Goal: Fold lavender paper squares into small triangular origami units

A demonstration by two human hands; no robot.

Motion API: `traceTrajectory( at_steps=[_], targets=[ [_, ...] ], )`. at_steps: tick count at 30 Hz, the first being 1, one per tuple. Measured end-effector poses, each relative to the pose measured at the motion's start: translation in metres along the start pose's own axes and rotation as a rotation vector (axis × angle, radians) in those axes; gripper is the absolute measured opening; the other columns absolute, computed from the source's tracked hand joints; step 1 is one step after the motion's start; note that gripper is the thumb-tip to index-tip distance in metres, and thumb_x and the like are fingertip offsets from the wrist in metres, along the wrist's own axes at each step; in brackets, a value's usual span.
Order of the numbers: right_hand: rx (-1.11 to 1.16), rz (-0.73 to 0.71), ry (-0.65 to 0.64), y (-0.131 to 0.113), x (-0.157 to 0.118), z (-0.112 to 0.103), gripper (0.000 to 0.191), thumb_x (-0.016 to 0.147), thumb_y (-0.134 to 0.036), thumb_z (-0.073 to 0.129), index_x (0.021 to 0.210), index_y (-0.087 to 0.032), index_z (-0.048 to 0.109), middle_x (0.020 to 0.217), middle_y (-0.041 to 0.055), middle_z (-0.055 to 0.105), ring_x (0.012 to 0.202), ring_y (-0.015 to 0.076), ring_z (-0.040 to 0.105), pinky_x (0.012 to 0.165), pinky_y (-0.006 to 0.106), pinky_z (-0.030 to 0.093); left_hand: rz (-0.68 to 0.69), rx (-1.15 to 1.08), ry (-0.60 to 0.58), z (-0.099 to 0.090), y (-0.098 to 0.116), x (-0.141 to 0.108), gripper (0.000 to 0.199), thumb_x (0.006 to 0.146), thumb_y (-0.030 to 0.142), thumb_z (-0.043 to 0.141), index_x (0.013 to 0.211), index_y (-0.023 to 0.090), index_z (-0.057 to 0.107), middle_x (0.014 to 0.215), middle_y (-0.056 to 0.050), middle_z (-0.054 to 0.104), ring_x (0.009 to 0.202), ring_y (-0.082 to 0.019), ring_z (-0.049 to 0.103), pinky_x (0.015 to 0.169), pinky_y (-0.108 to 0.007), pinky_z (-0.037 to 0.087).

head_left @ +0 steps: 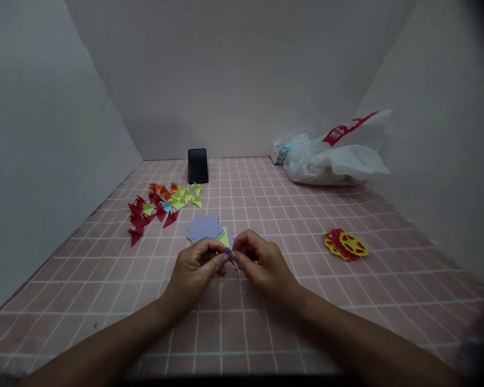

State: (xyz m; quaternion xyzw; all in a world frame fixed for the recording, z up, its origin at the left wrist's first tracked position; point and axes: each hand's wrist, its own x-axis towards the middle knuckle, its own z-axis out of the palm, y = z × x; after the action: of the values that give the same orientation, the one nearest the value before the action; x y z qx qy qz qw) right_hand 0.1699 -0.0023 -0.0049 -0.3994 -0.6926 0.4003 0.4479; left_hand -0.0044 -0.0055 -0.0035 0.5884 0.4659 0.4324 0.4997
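Near the middle of the table, my left hand (197, 267) and my right hand (263, 263) meet with thumbs and fingers pinched together. Between their fingertips is a small folded piece of purple paper (228, 251), mostly covered by the fingers. Just beyond my hands lies a stack of purple paper sheets (204, 227), with yellow paper (225, 238) showing from under it. Small bits of paper are scattered on the cloth below my fingers.
Folded paper birds (161, 207) in red, orange, yellow and blue lie at left. Behind them a black phone (197, 165) leans back. Red and yellow paper cutouts (347, 245) lie at right. A white plastic bag (331, 161) and a small box (278, 153) stand at back right.
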Motion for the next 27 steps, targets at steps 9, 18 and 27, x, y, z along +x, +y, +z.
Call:
traceTrajectory(
  at_steps=[9,18,27],
  targets=[
    [0.135,0.055,-0.003,-0.0032,-0.0008,0.0007,0.007,0.088,-0.020,0.057,0.081,-0.020,0.059,0.070,-0.0017,0.057,0.060,0.0115,0.052,0.057,0.026,0.042,0.253,0.177,0.042,-0.0027,-0.0009,-0.0016,0.004,0.084,0.018,0.066,0.082,0.020,0.068,0.076,-0.002,0.066,0.072,-0.016,0.063,0.068,-0.028,0.051],
    [0.337,0.203,-0.035,-0.0060,-0.0005,0.0020,0.016,0.087,-0.032,0.062,0.079,-0.019,0.059,0.063,-0.0031,0.054,0.055,0.0104,0.050,0.053,0.025,0.041,0.544,0.422,0.038,-0.0037,0.0002,-0.0016,0.011,0.091,0.010,0.062,0.087,0.020,0.065,0.083,-0.003,0.066,0.080,-0.015,0.063,0.074,-0.028,0.050],
    [0.371,0.248,-0.037,-0.0085,0.0003,0.0008,0.014,0.085,-0.029,0.062,0.077,-0.018,0.058,0.064,-0.0034,0.056,0.055,0.0101,0.053,0.054,0.024,0.042,0.706,0.486,0.059,-0.0044,-0.0029,0.0005,0.014,0.090,0.005,0.061,0.088,0.018,0.064,0.084,-0.003,0.065,0.079,-0.014,0.064,0.072,-0.025,0.051]
  ],
)
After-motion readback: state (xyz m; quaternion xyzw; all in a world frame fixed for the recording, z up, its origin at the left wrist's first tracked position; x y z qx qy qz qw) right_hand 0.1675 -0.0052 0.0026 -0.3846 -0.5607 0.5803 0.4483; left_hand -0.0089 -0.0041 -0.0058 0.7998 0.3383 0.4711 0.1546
